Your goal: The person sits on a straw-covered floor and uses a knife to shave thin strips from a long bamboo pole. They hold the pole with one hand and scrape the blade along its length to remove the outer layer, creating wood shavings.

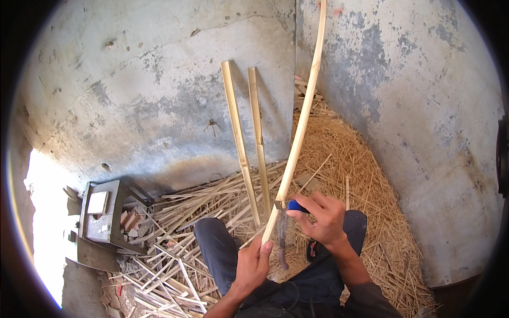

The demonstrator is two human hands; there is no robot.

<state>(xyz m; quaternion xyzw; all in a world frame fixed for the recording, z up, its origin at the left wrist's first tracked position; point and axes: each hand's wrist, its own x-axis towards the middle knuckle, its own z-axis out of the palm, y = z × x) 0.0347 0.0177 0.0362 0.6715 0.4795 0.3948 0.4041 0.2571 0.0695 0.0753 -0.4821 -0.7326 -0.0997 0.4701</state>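
A long pale strip of split bamboo slants up and away in front of me, its far end passing out at the top edge. My left hand is closed round its near end, thumb along the strip. My right hand grips the blue handle of a knife-like tool. Its short dark blade lies across the bamboo strip, a little above my left hand. The fingers hide part of the handle. Between my legs, below the strip, is a grey bar with a brown end; its kind is unclear.
Two bamboo lengths lean against the worn grey wall. Split strips lie heaped at left, with fine shavings piled into the corner and along the right wall. A dark wooden stool-like piece lies by the bright opening.
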